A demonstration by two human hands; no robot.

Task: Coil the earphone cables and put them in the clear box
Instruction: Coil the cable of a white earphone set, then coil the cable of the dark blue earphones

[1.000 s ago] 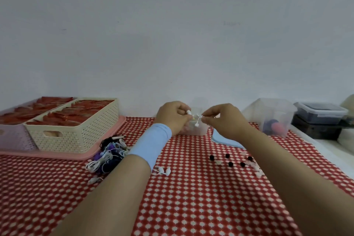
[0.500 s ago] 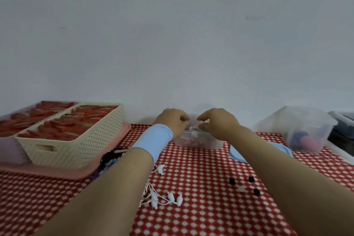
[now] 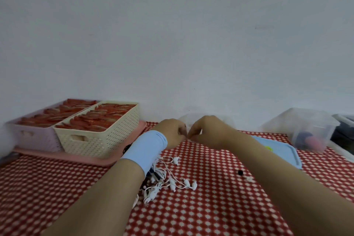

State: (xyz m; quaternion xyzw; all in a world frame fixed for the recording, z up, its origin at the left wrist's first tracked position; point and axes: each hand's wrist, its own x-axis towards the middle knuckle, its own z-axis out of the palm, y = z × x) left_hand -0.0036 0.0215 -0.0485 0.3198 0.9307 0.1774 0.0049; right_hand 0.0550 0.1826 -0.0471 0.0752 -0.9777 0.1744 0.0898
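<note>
My left hand, with a light blue wristband, and my right hand meet fingertip to fingertip at the near side of a small clear box. The hands hide most of the box. Both hands are closed in a pinch on a coiled white earphone cable, which is almost wholly hidden by the fingers. A loose tangle of white earphones with some dark cables lies on the red checked tablecloth under my left forearm.
A cream basket and a lilac basket of red items stand on a pink tray at the left. A blue lid, small black ear tips and another clear tub are at the right.
The view has shifted, so the tangle of earphones now shows lower and nearer the middle. Both hands have moved forward and down from in front of the clear box to its near side.
</note>
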